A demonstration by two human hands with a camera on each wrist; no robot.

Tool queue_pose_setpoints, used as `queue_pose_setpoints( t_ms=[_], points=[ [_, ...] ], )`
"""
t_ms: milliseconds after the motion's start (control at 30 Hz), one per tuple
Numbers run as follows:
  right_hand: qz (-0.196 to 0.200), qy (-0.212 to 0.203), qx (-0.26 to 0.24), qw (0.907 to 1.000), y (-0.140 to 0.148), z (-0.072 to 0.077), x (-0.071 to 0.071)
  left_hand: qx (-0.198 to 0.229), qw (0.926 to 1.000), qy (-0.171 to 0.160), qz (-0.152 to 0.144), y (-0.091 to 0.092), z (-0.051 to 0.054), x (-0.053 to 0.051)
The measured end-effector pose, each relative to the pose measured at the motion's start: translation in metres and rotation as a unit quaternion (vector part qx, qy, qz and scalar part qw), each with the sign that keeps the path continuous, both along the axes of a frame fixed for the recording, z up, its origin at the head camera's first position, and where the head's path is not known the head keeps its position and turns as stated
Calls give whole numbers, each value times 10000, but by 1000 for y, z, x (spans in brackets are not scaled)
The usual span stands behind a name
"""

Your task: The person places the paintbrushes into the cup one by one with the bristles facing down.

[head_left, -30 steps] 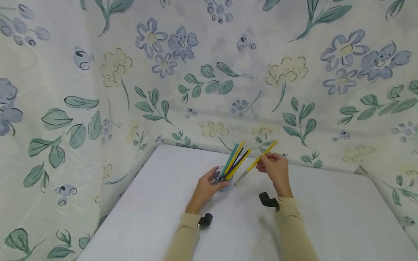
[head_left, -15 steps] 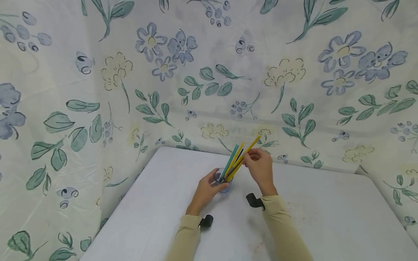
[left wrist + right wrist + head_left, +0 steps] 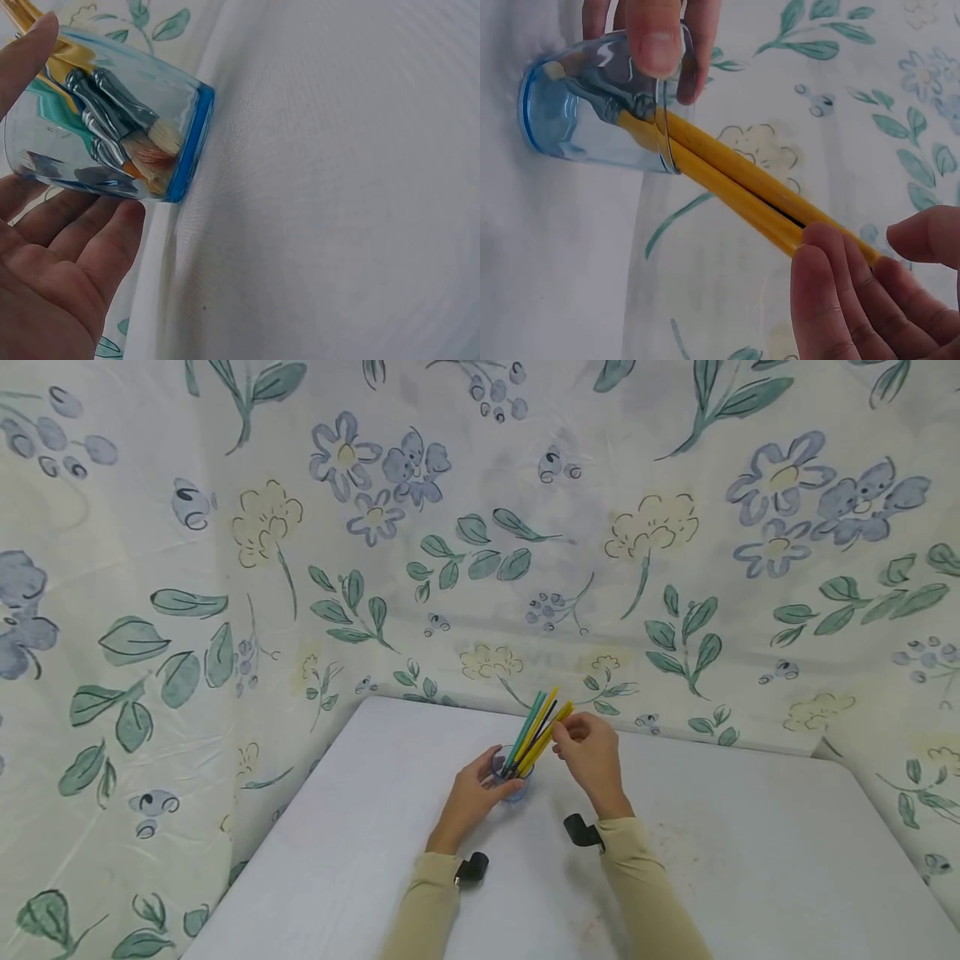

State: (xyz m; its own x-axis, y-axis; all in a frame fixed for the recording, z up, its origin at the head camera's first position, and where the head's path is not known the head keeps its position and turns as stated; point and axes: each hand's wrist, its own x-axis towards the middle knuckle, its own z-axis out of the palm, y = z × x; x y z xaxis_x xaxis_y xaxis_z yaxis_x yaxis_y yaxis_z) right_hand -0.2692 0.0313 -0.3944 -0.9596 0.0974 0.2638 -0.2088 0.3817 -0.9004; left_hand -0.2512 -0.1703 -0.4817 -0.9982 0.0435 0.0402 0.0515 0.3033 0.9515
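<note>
My left hand (image 3: 468,797) grips a clear glass (image 3: 196,146) with a blue base, thumb on one side and fingers on the other. Several paintbrushes lean in it, bristles down against the bottom. Their handles are yellow, dark and teal; a teal-handled paintbrush (image 3: 525,727) stands leftmost. Beside the handle ends is my right hand (image 3: 591,752). In the right wrist view its thumb (image 3: 928,236) stands apart from the yellow-handled paintbrush (image 3: 731,161), while the other fingers lie against or just beside the handles. The handle tips are partly hidden by those fingers.
A white table (image 3: 330,843) lies under both arms. Behind it and to the sides hangs a floral-patterned cloth (image 3: 465,527), meeting the table's back edge close behind the glass. Black wrist cameras sit on both tan sleeves (image 3: 637,868).
My right hand has brought a yellow-handled paintbrush leftward, lowered it bristles first into the glass and loosened its hold. My left hand keeps the glass in place.
</note>
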Motion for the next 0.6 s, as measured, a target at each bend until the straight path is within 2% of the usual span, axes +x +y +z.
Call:
queue_pose_setpoints(
  t_ms=[200, 333, 500, 600],
  points=[
    [-164, 258, -75, 9995, 13, 1, 4, -22, 10000, 13, -21, -1, -2, -3],
    [-349, 466, 44, 9983, 28, 2, 13, -227, 9997, 75, -29, -1, -2, -3],
    [-463, 801, 417, 9948, 48, 5, 30, -601, 9972, 421, 121, -2, 3, 0],
    [-552, 1044, 639, 9909, 59, 9, 39, -831, 9934, 763, 209, -3, 13, 3]
  ],
)
